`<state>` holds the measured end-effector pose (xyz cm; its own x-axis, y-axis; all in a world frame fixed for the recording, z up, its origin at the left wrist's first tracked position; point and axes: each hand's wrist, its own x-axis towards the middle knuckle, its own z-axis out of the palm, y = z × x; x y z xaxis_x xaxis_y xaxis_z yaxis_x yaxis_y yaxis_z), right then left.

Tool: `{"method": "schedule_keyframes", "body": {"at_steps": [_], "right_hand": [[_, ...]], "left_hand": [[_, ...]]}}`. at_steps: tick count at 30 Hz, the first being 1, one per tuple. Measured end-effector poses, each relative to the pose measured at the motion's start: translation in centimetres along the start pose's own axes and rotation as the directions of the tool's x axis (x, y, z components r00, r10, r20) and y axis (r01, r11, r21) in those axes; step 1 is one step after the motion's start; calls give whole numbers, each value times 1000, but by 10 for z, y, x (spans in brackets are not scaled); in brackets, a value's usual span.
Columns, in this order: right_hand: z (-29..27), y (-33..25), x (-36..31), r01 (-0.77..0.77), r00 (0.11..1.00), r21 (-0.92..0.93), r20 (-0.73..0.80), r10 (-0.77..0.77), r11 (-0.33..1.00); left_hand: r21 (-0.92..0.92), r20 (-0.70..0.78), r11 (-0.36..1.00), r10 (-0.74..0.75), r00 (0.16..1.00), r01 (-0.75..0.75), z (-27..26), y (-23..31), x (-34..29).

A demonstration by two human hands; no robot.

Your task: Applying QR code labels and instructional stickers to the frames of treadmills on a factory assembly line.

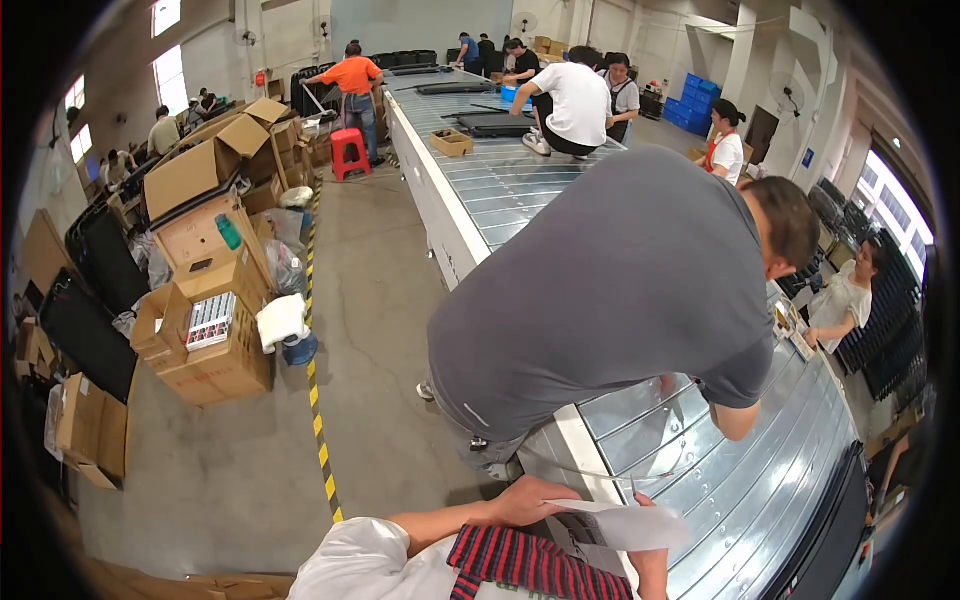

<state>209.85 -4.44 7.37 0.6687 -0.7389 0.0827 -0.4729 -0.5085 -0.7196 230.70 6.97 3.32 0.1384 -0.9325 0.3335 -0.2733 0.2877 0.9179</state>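
Observation:
Low in the picture, my left hand (528, 500) is closed on the left edge of a white sheet of paper (625, 525). The sheet is bent and has grey print on its inner side. My right hand (650, 568) grips the paper from its right side, with most of its fingers hidden behind it. A thin pointed thing (633, 487) sticks up above the sheet by my right fingertips; its kind is too small to tell. Red-and-black striped cloth (540, 565) lies across my front, below the paper.
A person in a grey shirt (610, 290) bends over the long metal-slatted conveyor (700, 430) just ahead. Other people work along it. A black panel (825, 530) lies at right. Cardboard boxes (215, 365), a red stool (349, 153) and yellow-black floor tape (318, 425) are at left.

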Motion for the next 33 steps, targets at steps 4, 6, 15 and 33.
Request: {"method": "schedule_keyframes", "body": {"at_steps": [4,6,15,33], "right_hand": [[0,24,1,-280,954,559,73,290,780],[-9,38,-3,42,994,153,-106,-26,987],[-67,67,-38,154,936,-187,-286,-204,970],[-156,209,-69,-120,937,285,-285,203,951]], "left_hand": [[104,58,992,60,996,-66,12,1,3],[117,58,993,13,998,-20,13,6,8],[125,168,992,11,986,-32,74,26,44],[42,291,988,129,948,-147,211,37,125]]}}
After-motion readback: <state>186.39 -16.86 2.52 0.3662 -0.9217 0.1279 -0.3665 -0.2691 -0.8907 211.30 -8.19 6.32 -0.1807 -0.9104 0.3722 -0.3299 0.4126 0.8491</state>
